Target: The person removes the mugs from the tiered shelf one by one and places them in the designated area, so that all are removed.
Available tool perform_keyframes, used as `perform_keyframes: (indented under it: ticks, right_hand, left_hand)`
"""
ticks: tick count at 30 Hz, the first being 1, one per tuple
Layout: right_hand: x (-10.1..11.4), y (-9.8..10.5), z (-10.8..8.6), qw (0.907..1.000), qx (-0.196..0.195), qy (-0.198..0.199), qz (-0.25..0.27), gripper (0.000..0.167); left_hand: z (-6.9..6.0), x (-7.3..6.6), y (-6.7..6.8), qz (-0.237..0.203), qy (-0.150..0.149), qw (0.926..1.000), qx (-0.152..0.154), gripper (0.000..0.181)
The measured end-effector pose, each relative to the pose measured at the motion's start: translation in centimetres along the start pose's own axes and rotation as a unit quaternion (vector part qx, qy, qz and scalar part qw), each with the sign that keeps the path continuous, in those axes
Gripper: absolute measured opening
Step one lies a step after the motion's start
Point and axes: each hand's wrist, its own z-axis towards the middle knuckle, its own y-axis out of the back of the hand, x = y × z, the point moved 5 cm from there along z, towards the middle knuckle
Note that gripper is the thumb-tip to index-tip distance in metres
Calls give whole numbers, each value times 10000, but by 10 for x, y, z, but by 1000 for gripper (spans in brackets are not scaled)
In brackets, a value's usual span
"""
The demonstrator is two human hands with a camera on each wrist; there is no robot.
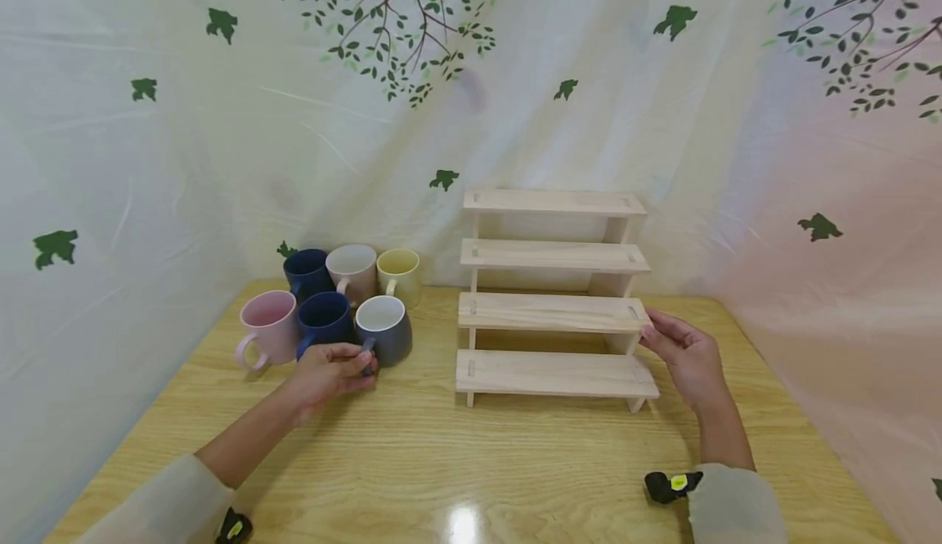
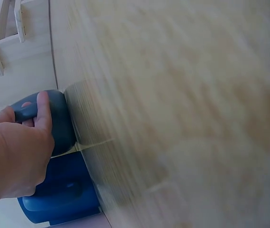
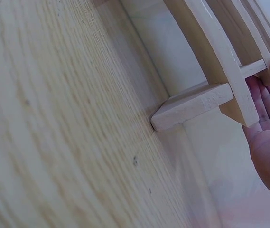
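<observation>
My left hand (image 1: 331, 376) pinches the handle of a dark grey mug (image 1: 393, 343) with a white inside; the mug is upright. In the left wrist view, thumb and fingers close round that handle, and a blue mug (image 2: 61, 190) is right beside it. My right hand (image 1: 688, 356) grips the right end of a tier on a stepped wooden display stand (image 1: 552, 312). The right wrist view has the thumb on the board's edge and the fingers beneath it, with the stand's foot (image 3: 191, 107) on the table.
Left of the grey mug stands a pink mug (image 1: 272, 327). Behind are another navy mug (image 1: 307, 274), a pale pink mug (image 1: 356, 278) with a white inside and a yellow mug (image 1: 403, 282). A printed curtain (image 1: 353, 159) hangs round the wooden table (image 1: 412, 454).
</observation>
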Motion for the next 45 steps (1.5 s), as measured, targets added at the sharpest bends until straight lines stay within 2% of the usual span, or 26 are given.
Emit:
perform_keyframes:
  ticks: [7, 20, 22, 25, 28, 30, 32, 36, 37, 39, 43, 45]
  right_hand:
    - [1, 0, -1, 10000, -32, 14, -15, 50]
    - [0, -3, 2, 10000, 15, -32, 48, 50]
    - [-1, -4, 4, 9999, 38, -66, 66, 50]
    - [-2, -5, 6, 9999, 76, -75, 82, 50]
    - [-4, -6, 7, 9999, 97, -69, 70, 51]
    - [-4, -6, 8, 9999, 84, -89, 33, 52]
    - [-4, -6, 8, 9999, 68, -129, -15, 53]
    - [-3, -6, 6, 9995, 120, -272, -73, 55]
    - [-2, -5, 6, 9994, 172, -302, -37, 55]
    - [-1, -3, 4, 9988, 311, -347, 128, 55]
    - [4, 3, 1, 9978, 470, -454, 98, 57]
    - [6, 6, 1, 9974, 370, -558, -281, 60]
  left_hand:
    - [1, 0, 0, -73, 49, 9999, 83, 7]
    - [-4, -5, 1, 213, 150, 9996, 137, 16]
    - [-5, -7, 3, 382, 115, 9990, 202, 22]
    - [-6, -15, 8, 1024, -47, 9942, 314, 32]
    - [-7, -25, 13, 1824, -279, 9824, 290, 35]
    - [-10, -33, 15, 2340, -395, 9712, 227, 32]
    - [-13, -41, 16, 2849, -500, 9572, 129, 29]
    - [-19, -60, 15, 3800, -662, 9226, -35, 27]
    - [-19, -64, 14, 3920, -710, 9172, -37, 29]
    - [-18, -70, 11, 4045, -777, 9112, -16, 31]
    - [-14, -79, 2, 4108, -1056, 9056, 15, 31]
    - [-12, -84, -3, 4294, -1320, 8934, -50, 28]
